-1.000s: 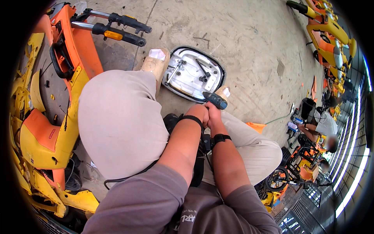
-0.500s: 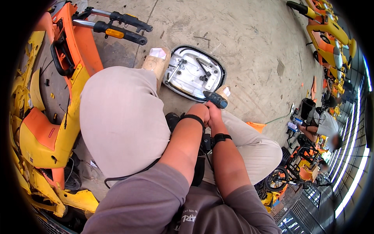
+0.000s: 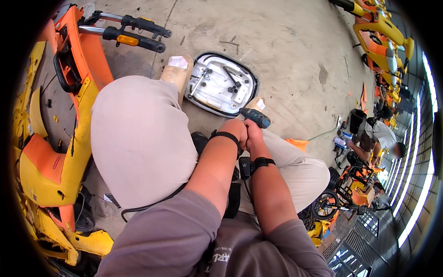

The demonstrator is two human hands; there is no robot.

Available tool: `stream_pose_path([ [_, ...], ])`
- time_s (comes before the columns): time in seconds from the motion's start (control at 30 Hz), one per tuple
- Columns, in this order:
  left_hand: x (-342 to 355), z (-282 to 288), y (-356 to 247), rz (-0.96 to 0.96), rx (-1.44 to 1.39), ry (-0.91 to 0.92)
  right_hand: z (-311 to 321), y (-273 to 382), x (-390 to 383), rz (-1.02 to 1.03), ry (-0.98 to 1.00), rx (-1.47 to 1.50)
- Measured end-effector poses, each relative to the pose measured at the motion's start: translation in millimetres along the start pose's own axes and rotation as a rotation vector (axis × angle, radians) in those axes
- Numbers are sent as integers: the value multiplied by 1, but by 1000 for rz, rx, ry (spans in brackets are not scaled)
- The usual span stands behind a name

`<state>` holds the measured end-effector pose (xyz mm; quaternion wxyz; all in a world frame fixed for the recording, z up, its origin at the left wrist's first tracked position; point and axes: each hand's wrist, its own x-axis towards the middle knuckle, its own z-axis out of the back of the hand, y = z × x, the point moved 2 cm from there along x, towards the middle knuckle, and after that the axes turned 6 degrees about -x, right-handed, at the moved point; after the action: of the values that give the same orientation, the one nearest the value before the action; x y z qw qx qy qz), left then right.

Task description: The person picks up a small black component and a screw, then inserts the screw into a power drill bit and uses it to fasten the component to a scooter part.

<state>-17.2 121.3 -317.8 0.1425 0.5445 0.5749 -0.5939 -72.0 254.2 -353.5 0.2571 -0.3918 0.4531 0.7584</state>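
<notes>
My right hand (image 3: pixel 253 130) is closed around the grip of a dark blue and black cordless drill (image 3: pixel 255 117). The drill lies sideways above my knees, beside the toe of my right shoe. Pressed close against the right hand is my left hand (image 3: pixel 236 129), its fingers curled in; what they hold, if anything, is hidden. Just beyond the hands, a white oval shell (image 3: pixel 206 107) with a black edge strip lies on the floor between my shoes, hollow side up. Inside it rest a black bar (image 3: pixel 230 76), a thin metal rod (image 3: pixel 198 83) and several small fittings.
On the left stands an orange and yellow scooter body (image 3: pixel 76 138) with a black front fork (image 3: pixel 138 37) sticking out. Yellow panels (image 3: pixel 92 240) pile up around it. To the right are partly stripped bikes (image 3: pixel 325 205), a crouching person (image 3: pixel 383 136) and a row of yellow scooters (image 3: pixel 383 34).
The view has shifted slightly, so the floor, the shell and the scooters sit a little further left. Both hands keep nearly the same pose with the drill.
</notes>
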Motion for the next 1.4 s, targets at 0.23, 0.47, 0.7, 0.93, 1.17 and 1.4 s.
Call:
stream_pose_path([
  [0.23,20,-10,4,-29,-30,-135,0,-4,-9,-35,72,70],
  [0.47,37,-4,14,-83,-175,-86,-3,8,-7,-107,111,59],
  [0.7,40,20,18,-260,-527,-7,23,64,-23,-32,304,-22],
  [0.93,29,65,-17,-515,-815,-622,61,163,-122,200,447,-120],
  [1.17,-164,80,-119,-1079,-707,-250,93,216,-238,475,619,47],
  [1.4,-265,55,-149,-1180,-498,-321,111,223,-247,653,946,351],
])
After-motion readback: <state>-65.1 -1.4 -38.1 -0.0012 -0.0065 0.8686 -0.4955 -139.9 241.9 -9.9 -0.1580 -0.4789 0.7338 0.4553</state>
